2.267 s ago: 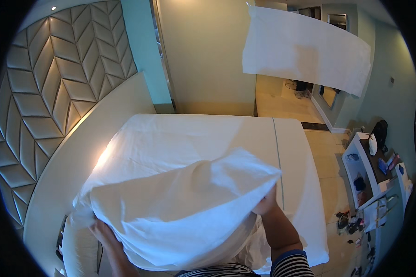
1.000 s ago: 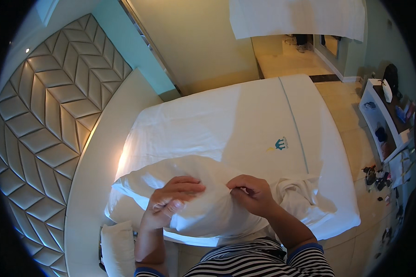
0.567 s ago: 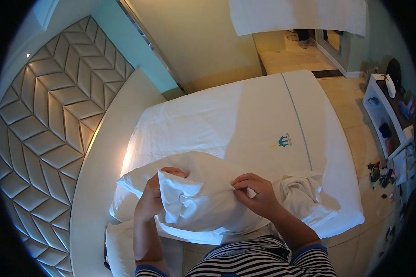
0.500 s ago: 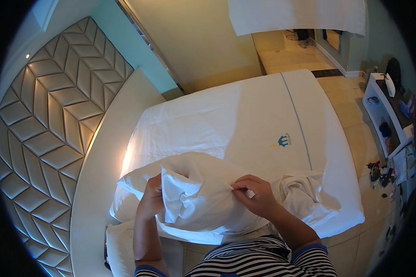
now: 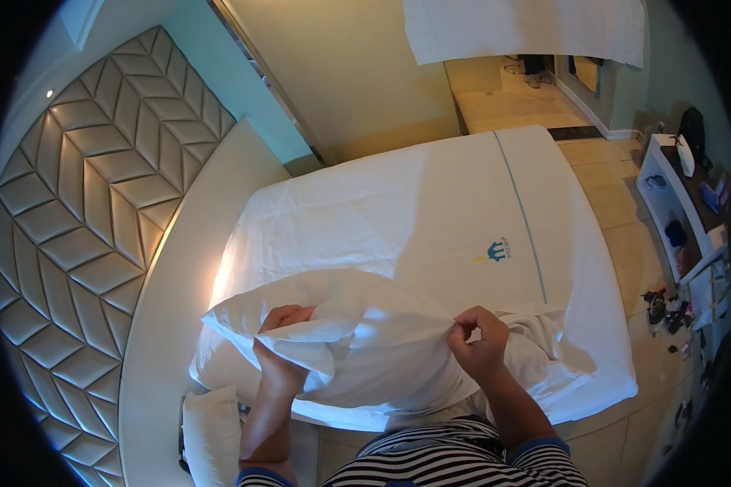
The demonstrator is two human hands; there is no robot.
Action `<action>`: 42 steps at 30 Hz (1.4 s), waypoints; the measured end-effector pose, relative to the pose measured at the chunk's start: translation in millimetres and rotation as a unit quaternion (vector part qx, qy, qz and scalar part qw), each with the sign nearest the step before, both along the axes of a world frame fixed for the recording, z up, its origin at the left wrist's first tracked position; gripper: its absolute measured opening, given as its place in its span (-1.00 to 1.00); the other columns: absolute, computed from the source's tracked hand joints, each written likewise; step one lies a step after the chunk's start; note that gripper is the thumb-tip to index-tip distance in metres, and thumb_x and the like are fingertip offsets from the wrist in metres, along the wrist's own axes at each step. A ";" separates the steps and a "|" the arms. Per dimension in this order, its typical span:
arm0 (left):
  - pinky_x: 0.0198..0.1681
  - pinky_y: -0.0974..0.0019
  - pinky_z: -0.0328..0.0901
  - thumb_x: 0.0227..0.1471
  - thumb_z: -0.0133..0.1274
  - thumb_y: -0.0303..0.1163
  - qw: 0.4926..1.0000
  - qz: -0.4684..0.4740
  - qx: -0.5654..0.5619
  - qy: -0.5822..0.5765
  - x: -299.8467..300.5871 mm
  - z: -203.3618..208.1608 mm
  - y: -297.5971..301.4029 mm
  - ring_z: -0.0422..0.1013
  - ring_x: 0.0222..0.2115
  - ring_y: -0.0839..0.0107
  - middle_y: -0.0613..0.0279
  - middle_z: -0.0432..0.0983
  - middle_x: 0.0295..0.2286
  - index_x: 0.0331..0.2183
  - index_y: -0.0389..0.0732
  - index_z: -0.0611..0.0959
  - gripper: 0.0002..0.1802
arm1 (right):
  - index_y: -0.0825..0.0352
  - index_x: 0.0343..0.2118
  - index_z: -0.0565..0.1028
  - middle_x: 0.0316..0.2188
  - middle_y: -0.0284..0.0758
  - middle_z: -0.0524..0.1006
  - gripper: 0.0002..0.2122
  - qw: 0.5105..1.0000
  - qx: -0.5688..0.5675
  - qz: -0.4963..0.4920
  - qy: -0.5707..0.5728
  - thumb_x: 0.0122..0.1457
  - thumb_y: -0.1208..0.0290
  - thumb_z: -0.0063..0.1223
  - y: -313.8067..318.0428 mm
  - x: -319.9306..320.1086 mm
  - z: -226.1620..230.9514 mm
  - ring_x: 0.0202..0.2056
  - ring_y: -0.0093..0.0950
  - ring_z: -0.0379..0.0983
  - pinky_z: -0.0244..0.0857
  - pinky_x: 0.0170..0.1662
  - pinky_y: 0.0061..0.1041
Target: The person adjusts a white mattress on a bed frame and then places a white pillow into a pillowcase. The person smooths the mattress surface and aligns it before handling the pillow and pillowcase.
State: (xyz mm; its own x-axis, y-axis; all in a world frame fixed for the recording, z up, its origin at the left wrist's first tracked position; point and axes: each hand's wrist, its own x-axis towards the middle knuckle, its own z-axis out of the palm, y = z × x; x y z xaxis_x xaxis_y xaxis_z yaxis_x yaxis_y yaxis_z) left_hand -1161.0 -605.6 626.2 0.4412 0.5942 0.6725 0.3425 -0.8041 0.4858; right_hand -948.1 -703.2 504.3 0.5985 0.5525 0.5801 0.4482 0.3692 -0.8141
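A bulging white pillowcase [image 5: 390,349] lies across the near side of the bed [image 5: 349,211]. My left hand [image 5: 281,349] is closed on a folded flap of it at the left, some fingers hidden in the cloth. Further right, my right hand [image 5: 481,345] pinches the pillowcase's upper edge between thumb and fingertips, drawing the fabric taut. How far a pillow fills it cannot be seen. Beside my right hand a crumpled white cloth [image 5: 536,337] rests on the bed. Below my left forearm stands a white pillow [image 5: 211,438].
A padded headboard [image 5: 105,187] curves along the left wall. Past the bed's right side, shoes and small items [image 5: 666,310] are scattered on the tiled floor beside a white shelf unit [image 5: 670,207]. Someone's feet [image 5: 536,79] show in the far doorway.
My right hand has moved right, stretching the pillowcase edge with it. My left hand has turned, its fingers now over the flap, which has folded down.
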 end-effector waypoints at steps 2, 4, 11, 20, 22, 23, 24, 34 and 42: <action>-0.39 0.42 0.27 -0.37 0.11 -0.58 0.993 -0.035 -0.099 -0.045 -5.9 -8.3 7.8 0.37 -0.45 0.38 0.15 0.41 -0.47 -0.43 -0.31 0.54 -0.74 | 0.40 -0.63 0.37 -0.73 -0.36 0.38 -0.93 0.995 -0.046 0.035 0.084 -0.25 0.64 -0.01 5.8 0.2 -24.8 -0.69 -0.68 0.27 0.16 -0.64 -0.74; -0.38 0.44 0.28 -0.31 0.11 -0.55 0.958 -0.063 -0.250 -0.125 6.1 -7.4 6.0 0.38 -0.44 0.43 0.16 0.44 -0.50 -0.48 -0.33 0.53 -0.81 | 0.41 -0.61 0.38 -0.73 -0.39 0.38 -0.95 0.979 -0.084 0.079 0.171 -0.21 0.62 -0.01 14.8 4.8 -55.7 -0.67 -0.73 0.26 0.16 -0.62 -0.75; -0.34 0.38 0.30 -0.27 0.11 -0.50 0.864 -0.198 -0.406 -0.223 0.9 -9.6 5.5 0.38 -0.40 0.42 0.14 0.43 -0.40 -0.34 -0.36 0.46 -0.67 | 0.39 -0.48 0.42 -0.49 -0.27 0.43 -0.82 0.997 -0.010 0.064 -0.047 -0.25 0.59 0.08 0.6 20.5 -1.2 -0.50 -0.51 0.36 0.24 -0.44 -0.63; -0.23 0.44 0.20 -0.20 -0.03 -0.68 0.947 -0.194 -0.255 -0.033 5.6 -3.0 6.6 0.28 -0.28 0.44 0.18 0.36 -0.32 -0.24 -0.26 0.44 -0.65 | 0.40 -0.38 0.39 -0.43 -0.25 0.42 -0.77 0.971 0.023 0.233 0.039 -0.20 0.67 0.05 18.3 -11.0 46.3 -0.47 -0.47 0.38 0.28 -0.45 -0.64; -0.22 0.39 0.18 -0.26 -0.02 -0.71 0.960 -0.236 -0.150 -0.022 18.3 4.8 2.9 0.24 -0.22 0.35 0.15 0.33 -0.27 -0.22 -0.23 0.45 -0.57 | 0.39 -0.39 0.39 -0.44 -0.27 0.42 -0.79 0.957 0.042 0.275 0.084 -0.17 0.69 0.03 19.7 -9.8 48.9 -0.46 -0.51 0.38 0.28 -0.44 -0.65; -0.21 0.38 0.17 -0.29 -0.01 -0.71 0.971 -0.208 -0.113 0.046 19.0 9.8 2.5 0.24 -0.22 0.32 0.14 0.33 -0.27 -0.24 -0.22 0.46 -0.57 | 0.39 -0.39 0.38 -0.44 -0.28 0.42 -0.80 0.953 0.070 0.287 0.064 -0.16 0.70 0.02 18.5 -11.3 57.8 -0.46 -0.53 0.37 0.28 -0.42 -0.65; -0.20 0.36 0.16 -0.32 0.01 -0.70 0.974 -0.179 -0.076 0.113 19.4 14.4 2.8 0.24 -0.22 0.30 0.14 0.34 -0.27 -0.25 -0.22 0.47 -0.56 | 0.39 -0.39 0.38 -0.45 -0.30 0.42 -0.80 0.948 0.098 0.299 0.043 -0.14 0.71 0.01 18.8 -12.7 64.0 -0.45 -0.54 0.37 0.29 -0.41 -0.64; -0.30 0.41 0.19 -0.25 -0.04 -0.64 0.938 -0.270 -0.216 -0.015 24.4 21.8 8.3 0.32 -0.40 0.40 0.17 0.40 -0.42 -0.45 -0.32 0.52 -0.83 | 0.42 -0.42 0.39 -0.34 -0.25 0.36 -0.85 0.891 0.149 0.369 0.219 -0.12 0.72 -0.03 28.0 -36.6 66.7 -0.42 -0.57 0.33 0.26 -0.39 -0.68; -0.24 0.43 0.22 -0.06 -0.16 -0.52 0.921 -0.317 -0.213 0.081 47.9 34.7 -6.3 0.35 -0.31 0.41 0.12 0.42 -0.28 -0.25 -0.28 0.47 -0.74 | 0.37 -0.45 0.42 -0.49 -0.39 0.43 -0.91 0.971 0.120 0.208 0.003 -0.08 0.65 -0.02 23.0 -27.5 70.8 -0.44 -0.65 0.32 0.21 -0.43 -0.71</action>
